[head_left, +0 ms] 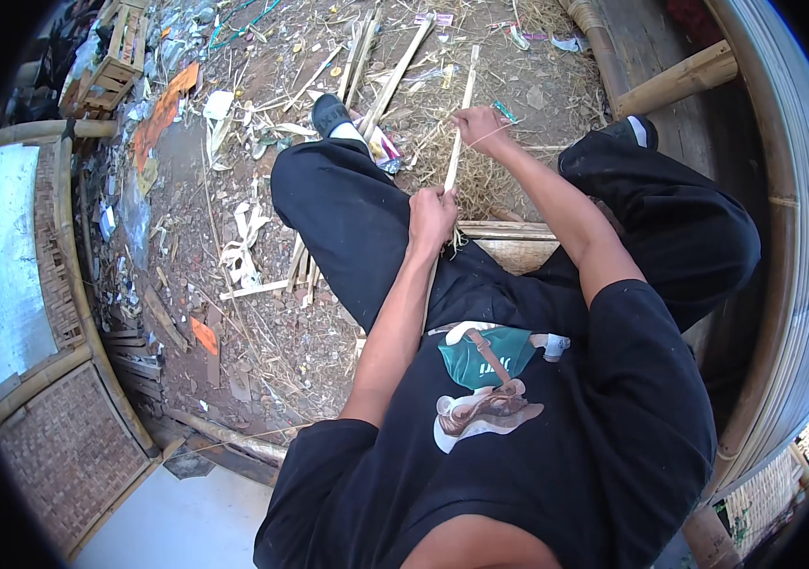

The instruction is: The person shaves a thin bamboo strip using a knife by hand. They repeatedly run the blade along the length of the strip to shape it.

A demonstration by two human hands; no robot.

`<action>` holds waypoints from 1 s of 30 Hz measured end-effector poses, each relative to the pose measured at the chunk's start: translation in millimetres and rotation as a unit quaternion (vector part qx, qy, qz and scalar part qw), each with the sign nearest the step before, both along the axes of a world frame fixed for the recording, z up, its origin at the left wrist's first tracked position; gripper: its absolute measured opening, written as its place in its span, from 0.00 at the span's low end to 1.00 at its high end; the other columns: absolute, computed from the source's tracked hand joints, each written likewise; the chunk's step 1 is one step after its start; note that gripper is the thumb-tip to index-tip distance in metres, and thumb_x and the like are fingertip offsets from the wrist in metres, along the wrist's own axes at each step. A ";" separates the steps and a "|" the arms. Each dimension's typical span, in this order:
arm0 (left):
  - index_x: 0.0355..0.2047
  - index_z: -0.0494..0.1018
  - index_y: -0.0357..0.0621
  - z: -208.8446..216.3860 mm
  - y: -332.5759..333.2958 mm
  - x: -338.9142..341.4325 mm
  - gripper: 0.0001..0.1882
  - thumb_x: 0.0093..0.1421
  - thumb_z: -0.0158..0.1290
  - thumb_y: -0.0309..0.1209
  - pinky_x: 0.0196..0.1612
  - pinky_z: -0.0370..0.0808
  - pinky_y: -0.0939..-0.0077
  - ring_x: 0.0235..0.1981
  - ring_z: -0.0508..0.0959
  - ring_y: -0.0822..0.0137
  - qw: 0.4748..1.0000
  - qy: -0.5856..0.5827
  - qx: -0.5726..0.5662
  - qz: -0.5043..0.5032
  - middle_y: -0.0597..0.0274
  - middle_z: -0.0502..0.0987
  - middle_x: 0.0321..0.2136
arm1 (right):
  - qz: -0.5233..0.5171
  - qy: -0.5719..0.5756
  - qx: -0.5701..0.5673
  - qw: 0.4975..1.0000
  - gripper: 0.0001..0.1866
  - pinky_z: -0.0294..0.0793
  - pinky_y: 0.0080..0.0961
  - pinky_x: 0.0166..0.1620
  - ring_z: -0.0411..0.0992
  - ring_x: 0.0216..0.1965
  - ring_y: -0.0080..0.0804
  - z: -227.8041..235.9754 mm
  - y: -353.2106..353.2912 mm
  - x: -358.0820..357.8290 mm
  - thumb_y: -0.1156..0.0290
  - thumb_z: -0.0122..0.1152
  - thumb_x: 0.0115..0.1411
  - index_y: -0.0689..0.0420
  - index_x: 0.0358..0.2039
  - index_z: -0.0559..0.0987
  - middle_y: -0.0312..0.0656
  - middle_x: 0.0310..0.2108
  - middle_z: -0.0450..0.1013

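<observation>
The left hand (433,216) is pinching a long, narrow, pale strip that looks like split bamboo (468,81), and the right hand (482,128) is gripping it farther out, fingers pressed together around it. The strip is slanting outward between the person's legs, its far end poking past the right hand over the littered ground; its near end is running under the left forearm, and I can't tell where it is stopping.

The bent knees, in loose black cloth trousers (333,204), are spreading wide, leaving the hands a gap to work in. Just beyond the lap, a straight-edged, pale wooden board (516,230) is lying crosswise, close to the left hand. Past it, a tangled heap of tan, curly shavings (428,173) is spreading beneath the hands.

The brown dirt ground (200,194) is stretching away to the left, carrying crumpled off-white scraps (245,248). Several flat, pale wooden slats (399,81) are lying beyond the left foot. Farther off, a torn, bright orange sheet (160,119) is resting among the rubbish, and a slatted, light-wood crate (120,59) is standing at the upper left. A thick, tan bamboo post (785,190) is bounding the right side, and a brown woven panel (77,474) is edging the left.
</observation>
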State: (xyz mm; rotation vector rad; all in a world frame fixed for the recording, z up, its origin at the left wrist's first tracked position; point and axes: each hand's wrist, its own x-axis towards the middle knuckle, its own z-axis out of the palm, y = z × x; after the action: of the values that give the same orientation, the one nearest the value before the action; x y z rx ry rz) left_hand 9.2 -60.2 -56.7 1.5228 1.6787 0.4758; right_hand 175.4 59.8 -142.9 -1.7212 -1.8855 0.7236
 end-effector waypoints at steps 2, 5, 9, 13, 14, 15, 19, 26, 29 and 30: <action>0.35 0.78 0.31 12.9 -0.7 1.3 0.14 0.60 0.51 0.33 0.17 0.70 0.70 0.08 0.73 0.66 0.999 -0.018 -0.031 0.000 0.54 0.71 0.09 | -0.011 0.024 -0.006 1.000 0.12 0.73 0.46 0.43 0.74 0.36 0.55 3.8 -1.6 0.9 0.65 0.51 0.59 0.55 0.33 0.82 0.56 0.31 0.75; 0.31 0.78 0.31 10.9 -1.5 1.3 0.14 0.60 0.51 0.32 0.17 0.69 0.70 0.08 0.73 0.65 0.998 -0.038 -0.039 0.025 0.54 0.70 0.08 | -0.028 0.034 -0.033 0.998 0.12 0.73 0.45 0.43 0.74 0.36 0.54 19.5 -6.4 0.2 0.65 0.51 0.60 0.54 0.33 0.82 0.56 0.33 0.75; 0.28 0.77 0.30 8.0 0.1 3.6 0.14 0.60 0.50 0.32 0.18 0.70 0.68 0.08 0.73 0.63 0.999 -0.039 -0.032 0.019 0.53 0.70 0.07 | -0.014 0.029 0.046 0.998 0.09 0.74 0.39 0.35 0.75 0.28 0.49 14.6 -11.1 2.7 0.69 0.55 0.57 0.56 0.34 0.82 0.53 0.26 0.76; 0.26 0.77 0.30 6.6 0.2 -0.5 0.15 0.60 0.50 0.32 0.19 0.70 0.66 0.10 0.74 0.60 0.998 -0.039 -0.035 0.037 0.50 0.70 0.08 | 0.000 0.067 -0.032 0.997 0.12 0.75 0.39 0.43 0.77 0.36 0.48 27.7 -23.4 -3.4 0.66 0.54 0.59 0.54 0.38 0.82 0.53 0.34 0.77; 0.26 0.77 0.30 4.2 1.3 -0.8 0.15 0.60 0.50 0.32 0.19 0.70 0.66 0.10 0.74 0.60 0.998 -0.040 -0.038 0.040 0.50 0.70 0.08 | 0.001 0.084 -0.022 0.996 0.11 0.75 0.37 0.43 0.77 0.37 0.47 29.9 -26.1 -4.9 0.67 0.55 0.59 0.55 0.39 0.82 0.52 0.34 0.77; 0.26 0.77 0.30 1.0 3.0 -1.2 0.15 0.60 0.50 0.32 0.20 0.71 0.66 0.10 0.75 0.60 0.998 -0.039 -0.040 0.035 0.50 0.70 0.08 | 0.004 0.083 -0.026 0.996 0.11 0.75 0.37 0.43 0.77 0.37 0.47 32.0 -30.9 -6.0 0.67 0.55 0.59 0.55 0.39 0.82 0.52 0.34 0.77; 0.26 0.77 0.31 3.5 4.2 -0.6 0.15 0.60 0.51 0.33 0.21 0.72 0.65 0.11 0.76 0.59 0.997 -0.033 -0.062 0.042 0.50 0.71 0.09 | 0.057 0.100 -0.017 0.993 0.10 0.75 0.36 0.44 0.78 0.37 0.46 51.6 -38.9 -4.8 0.69 0.57 0.57 0.57 0.37 0.82 0.52 0.33 0.78; 0.27 0.77 0.30 -1.8 2.8 -5.5 0.14 0.59 0.50 0.31 0.22 0.74 0.65 0.13 0.77 0.58 0.996 -0.028 -0.071 0.046 0.49 0.73 0.11 | 0.096 0.158 -0.094 0.978 0.11 0.68 0.26 0.26 0.70 0.21 0.24 99.2 -50.4 -8.1 0.67 0.59 0.58 0.57 0.37 0.83 0.44 0.23 0.77; 0.26 0.77 0.31 0.9 3.7 -4.2 0.14 0.59 0.52 0.32 0.23 0.74 0.64 0.13 0.77 0.58 0.997 0.018 -0.067 0.039 0.50 0.73 0.11 | 0.081 0.230 -0.095 0.965 0.11 0.57 0.22 0.21 0.58 0.18 0.16 122.7 -30.3 4.3 0.65 0.59 0.60 0.57 0.37 0.83 0.35 0.18 0.71; 0.26 0.76 0.30 5.4 5.4 -5.7 0.15 0.59 0.53 0.33 0.22 0.73 0.65 0.13 0.77 0.60 0.992 -0.022 -0.111 0.051 0.52 0.73 0.11 | 0.081 0.267 -0.078 0.957 0.11 0.55 0.22 0.21 0.57 0.18 0.16 127.1 -23.4 9.9 0.65 0.59 0.60 0.56 0.38 0.83 0.33 0.17 0.70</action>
State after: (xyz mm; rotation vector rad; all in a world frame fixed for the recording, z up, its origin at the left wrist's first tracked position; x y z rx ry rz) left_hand 3.4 -54.8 -51.4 1.2605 1.7192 0.3598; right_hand 185.2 36.4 -15.8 -1.2850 -1.6250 1.2846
